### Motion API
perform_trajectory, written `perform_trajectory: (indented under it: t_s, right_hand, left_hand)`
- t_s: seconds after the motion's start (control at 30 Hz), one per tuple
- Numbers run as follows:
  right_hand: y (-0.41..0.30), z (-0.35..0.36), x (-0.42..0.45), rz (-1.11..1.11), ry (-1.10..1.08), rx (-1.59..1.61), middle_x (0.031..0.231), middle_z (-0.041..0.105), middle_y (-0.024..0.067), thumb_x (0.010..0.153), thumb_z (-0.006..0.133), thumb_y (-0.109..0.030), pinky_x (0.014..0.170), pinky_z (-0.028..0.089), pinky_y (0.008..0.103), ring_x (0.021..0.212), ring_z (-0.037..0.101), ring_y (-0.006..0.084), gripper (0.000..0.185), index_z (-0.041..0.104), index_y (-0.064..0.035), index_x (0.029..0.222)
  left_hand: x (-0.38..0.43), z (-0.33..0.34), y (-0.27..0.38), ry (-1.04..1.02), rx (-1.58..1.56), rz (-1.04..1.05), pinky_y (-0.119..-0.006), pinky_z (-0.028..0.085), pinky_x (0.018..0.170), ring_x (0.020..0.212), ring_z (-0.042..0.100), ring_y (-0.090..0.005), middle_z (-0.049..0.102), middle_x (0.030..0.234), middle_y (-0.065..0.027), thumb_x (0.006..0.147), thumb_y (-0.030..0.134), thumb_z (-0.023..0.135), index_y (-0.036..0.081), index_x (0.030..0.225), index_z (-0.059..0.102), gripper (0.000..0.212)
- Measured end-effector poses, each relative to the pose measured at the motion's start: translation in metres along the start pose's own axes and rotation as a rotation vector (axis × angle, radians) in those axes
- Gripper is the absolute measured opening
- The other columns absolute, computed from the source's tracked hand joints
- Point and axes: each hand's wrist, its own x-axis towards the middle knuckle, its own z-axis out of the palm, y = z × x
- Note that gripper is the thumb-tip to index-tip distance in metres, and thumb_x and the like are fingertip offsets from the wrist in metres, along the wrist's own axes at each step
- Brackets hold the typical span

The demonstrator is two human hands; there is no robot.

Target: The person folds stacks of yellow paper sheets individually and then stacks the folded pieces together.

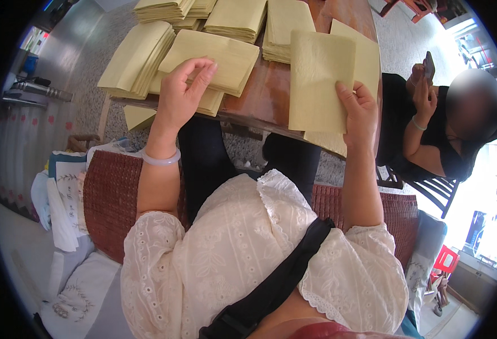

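Observation:
My right hand (361,110) grips the right edge of a folded sheet of yellowish paper (320,76), thumb on top. That sheet stands above the table's right part, partly covering a wider yellowish sheet (365,55) behind it. My left hand (185,91) is over a stack of folded paper (219,55), thumb and fingers slightly apart and nothing visible between them. Whether its fingertips touch the stack I cannot tell. Beneath that stack, more folded paper (208,104) reaches the table's near edge. Left of my hand lies a thick folded bundle (136,57).
Several more paper bundles (235,17) cover the far side of the brown wooden table (269,93). A yellowish paper corner (138,118) shows below its left edge. To the right, a seated person (422,127) holds a phone (429,68). Woven reddish-brown mats (110,199) flank me.

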Motion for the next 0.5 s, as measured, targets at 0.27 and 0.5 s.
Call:
perform_trajectory:
  t_s: [0.27, 0.5]
  right_hand:
    - [-0.014, 0.012, 0.006, -0.042, -0.018, -0.046, 0.078, 0.067, 0.0049, 0.088, 0.064, -0.012, 0.057, 0.047, 0.0189, 0.064, 0.061, 0.0076, 0.014, 0.062, -0.0004, 0.097]
    - [-0.034, 0.024, 0.017, -0.133, -0.069, -0.08, 0.08, 0.067, 0.0056, 0.088, 0.063, -0.011, 0.057, 0.047, 0.0186, 0.066, 0.062, 0.008, 0.013, 0.061, -0.0007, 0.097]
  left_hand:
    - [-0.013, -0.017, -0.017, 0.167, -0.141, 0.024, -0.025, 0.045, 0.089, 0.101, 0.06, -0.0142, 0.065, 0.106, -0.0113, 0.095, 0.009, 0.053, -0.007, 0.106, 0.06, 0.021]
    - [-0.017, -0.028, -0.019, 0.194, -0.096, 0.032, -0.025, 0.045, 0.089, 0.098, 0.06, -0.0138, 0.066, 0.104, -0.0106, 0.095, 0.008, 0.053, -0.006, 0.105, 0.061, 0.019]
